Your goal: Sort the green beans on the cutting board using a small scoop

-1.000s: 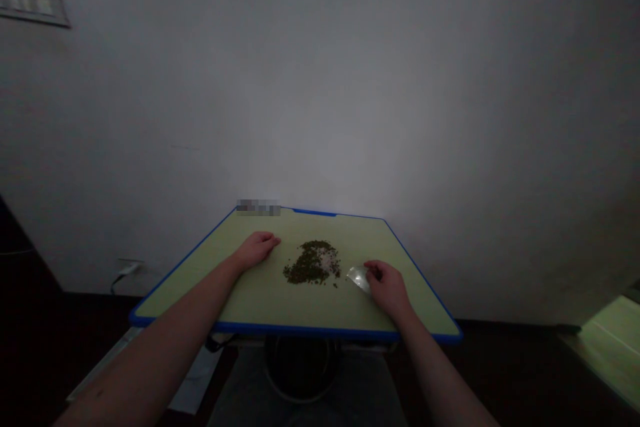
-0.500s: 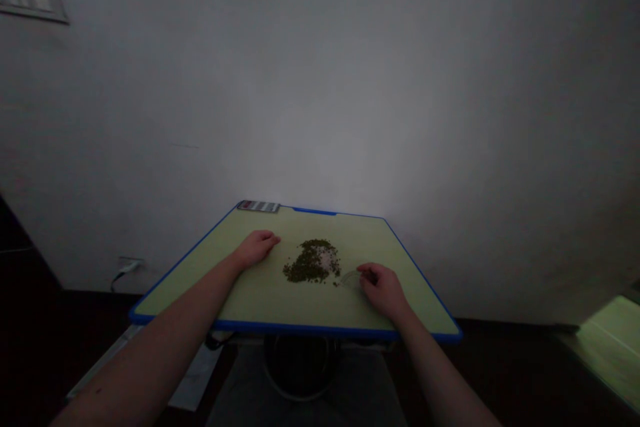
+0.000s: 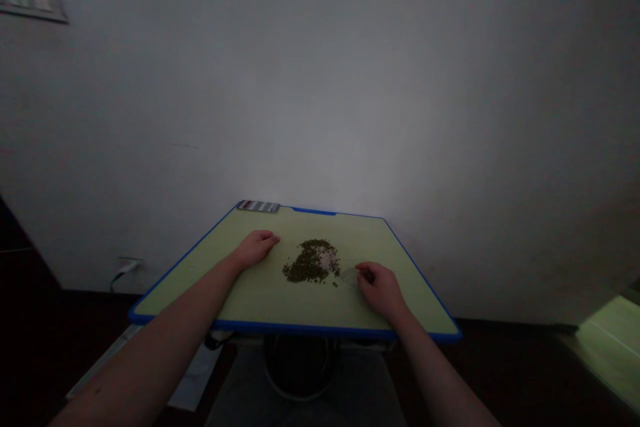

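Observation:
A heap of small dark green seeds [image 3: 307,262] lies in the middle of a pale green board with a blue edge [image 3: 260,300], with a whitish patch in the heap. My right hand [image 3: 380,290] sits just right of the heap, its fingers pinching a clear plastic bag [image 3: 351,276] whose edge nearly reaches the scattered seeds. Most of the bag is hidden by my fingers and its transparency. My left hand [image 3: 256,247] rests on the board left of the heap, fingers lightly curled, touching only the board.
A striped flat strip [image 3: 258,206] lies at the board's far corner. Behind the board rises a grey wall with a socket and plugged cord [image 3: 127,268] low on the left. A dark round object [image 3: 300,367] stands beneath the board.
My right hand has slid left toward the heap, carrying the clear plastic bag with it. My left hand and the seeds have barely moved.

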